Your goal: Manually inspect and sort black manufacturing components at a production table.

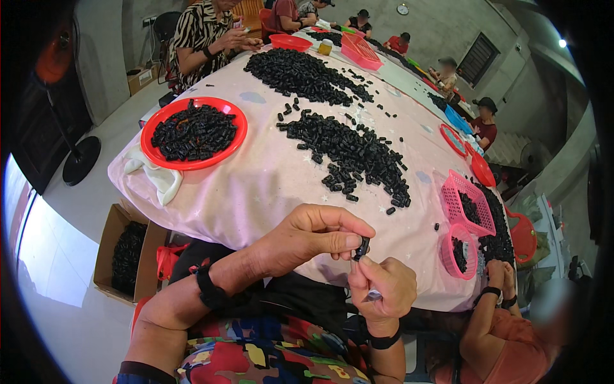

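Over the near table edge, my left hand (313,235) pinches a small black cylindrical part (362,247) between thumb and fingers. My right hand (387,288) is closed just below it, its thumb and forefinger meeting the part's lower end. A bit of something pale and shiny (373,295) shows in the right palm; most of it is hidden by the fingers, so its kind is unclear. Beyond my hands a loose heap of similar black parts (352,150) lies on the pink cloth (236,205).
A red basin (240,137) of black pieces stands at left beside a white cloth (160,176). Farther back lies a bigger black heap (297,73). Pink baskets (489,224) are at right, near a co-worker's hands (500,275). A cardboard box (150,256) sits on the floor.
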The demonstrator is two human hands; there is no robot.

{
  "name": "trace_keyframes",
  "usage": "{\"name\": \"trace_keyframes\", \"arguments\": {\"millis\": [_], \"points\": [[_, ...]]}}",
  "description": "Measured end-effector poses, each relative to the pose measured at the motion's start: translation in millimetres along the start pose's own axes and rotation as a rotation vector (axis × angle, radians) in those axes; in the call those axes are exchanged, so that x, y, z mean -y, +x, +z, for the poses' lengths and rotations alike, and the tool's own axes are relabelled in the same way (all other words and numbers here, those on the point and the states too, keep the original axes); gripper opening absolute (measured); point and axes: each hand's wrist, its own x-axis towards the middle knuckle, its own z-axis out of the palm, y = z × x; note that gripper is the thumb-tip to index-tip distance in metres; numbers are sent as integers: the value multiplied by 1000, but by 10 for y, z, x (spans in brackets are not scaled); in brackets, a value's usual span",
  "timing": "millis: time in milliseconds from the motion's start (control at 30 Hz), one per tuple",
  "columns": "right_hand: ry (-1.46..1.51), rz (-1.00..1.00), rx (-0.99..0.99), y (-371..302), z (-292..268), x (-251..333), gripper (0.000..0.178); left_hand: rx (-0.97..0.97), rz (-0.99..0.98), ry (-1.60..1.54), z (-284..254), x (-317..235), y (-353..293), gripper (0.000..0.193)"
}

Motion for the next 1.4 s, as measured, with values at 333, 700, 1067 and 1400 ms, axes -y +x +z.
{"name": "trace_keyframes", "arguments": {"millis": [333,700,1067,1400], "points": [[4,39,-17,18,32,6,26,20,10,27,25,-51,8,23],[-8,133,-50,-32,42,0,26,27,48,-1,33,-52,12,19],[111,340,-105,-40,51,53,25,54,75,-12,17,-63,8,23],[148,295,-45,-8,43,29,21,-8,51,215,42,-40,3,18]]}}
